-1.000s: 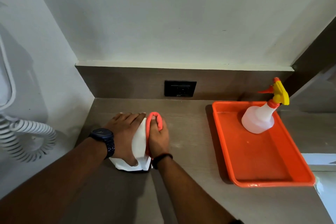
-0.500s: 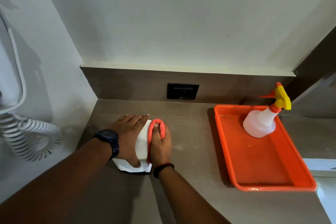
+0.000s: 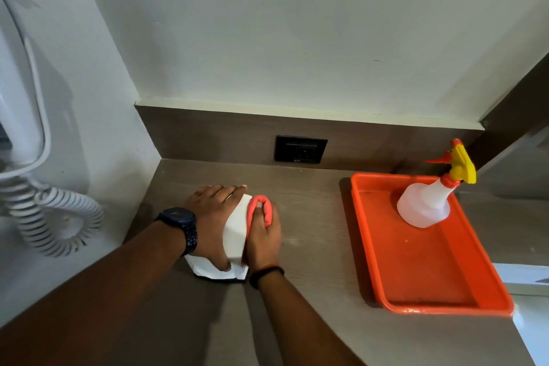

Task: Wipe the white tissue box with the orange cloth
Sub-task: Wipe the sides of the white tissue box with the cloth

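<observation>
White tissue box (image 3: pixel 234 235) sits on the brown countertop (image 3: pixel 312 246) near the left wall, toward the front of the surface; only its top strip and near corner show between the two hands. Left hand (image 3: pixel 212 223) lies flat over the box's left side, fingers spread forward, thumb curled down the near face; it is pressing the box rather than clenching it. Right hand (image 3: pixel 263 242) is closed around the orange cloth (image 3: pixel 261 209), which is bunched against the box's right edge; cloth touches box.

Compared with a second ago, hands, cloth and box keep nearly the same arrangement; the cloth stays at the far end of the right edge; the framing has shifted, which looks like head movement, not box movement. Judgement: the wipe is mid-stroke along the right side, with little travel in this interval; top and other faces are probably still to cover, and the left hand hides much of them.

Room: bare countertop lies to the right of the box, between it and the orange tray (image 3: pixel 430 303); the tray is well apart, holding a spray bottle (image 3: pixel 424 205) at its far end. Left wall is near; a coiled white cord (image 3: pixel 56 217) hangs there, clear of the box. Backsplash with black socket (image 3: pixel 300 149) stands well behind. Strokes rightward or forward have open room; leftward is tighter.
</observation>
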Action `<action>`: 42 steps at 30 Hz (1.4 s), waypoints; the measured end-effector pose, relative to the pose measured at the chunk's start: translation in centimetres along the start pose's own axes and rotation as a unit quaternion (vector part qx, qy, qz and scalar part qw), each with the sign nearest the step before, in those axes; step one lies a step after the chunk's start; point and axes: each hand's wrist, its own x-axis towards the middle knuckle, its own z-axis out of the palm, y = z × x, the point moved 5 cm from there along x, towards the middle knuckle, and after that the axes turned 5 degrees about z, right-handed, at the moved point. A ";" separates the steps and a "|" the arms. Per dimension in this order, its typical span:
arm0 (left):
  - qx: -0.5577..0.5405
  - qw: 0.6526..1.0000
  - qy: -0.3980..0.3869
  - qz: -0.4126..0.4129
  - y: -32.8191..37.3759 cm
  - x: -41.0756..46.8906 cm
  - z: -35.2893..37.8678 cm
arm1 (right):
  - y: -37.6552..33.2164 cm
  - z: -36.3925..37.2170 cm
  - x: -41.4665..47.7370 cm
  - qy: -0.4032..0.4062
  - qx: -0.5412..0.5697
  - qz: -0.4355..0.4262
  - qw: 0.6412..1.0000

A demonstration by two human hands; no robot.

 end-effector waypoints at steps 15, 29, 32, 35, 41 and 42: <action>-0.010 1.000 -0.006 0.023 0.0 -0.1 -0.6 | -2.6 0.2 -0.9 -0.019 -0.024 -0.056 0.998; -0.005 0.999 -0.032 0.001 -0.2 0.0 -0.3 | -0.3 -0.6 -3.3 -0.004 -0.002 -0.028 1.000; -0.012 0.999 -0.032 -0.007 -0.2 -0.1 -0.3 | -1.7 -0.3 -0.7 -0.015 -0.042 -0.033 0.998; -0.019 0.999 -0.034 -0.019 -0.1 -0.1 -0.2 | 0.0 -0.7 0.4 -0.030 -0.061 0.072 0.995; -0.013 0.998 -0.063 -0.025 0.3 0.0 -0.8 | 0.8 -4.9 -0.8 -0.028 0.117 0.211 0.970; -0.014 0.997 -0.073 -0.030 0.7 0.1 -1.2 | -0.2 -6.2 -0.4 -0.023 0.150 0.205 0.967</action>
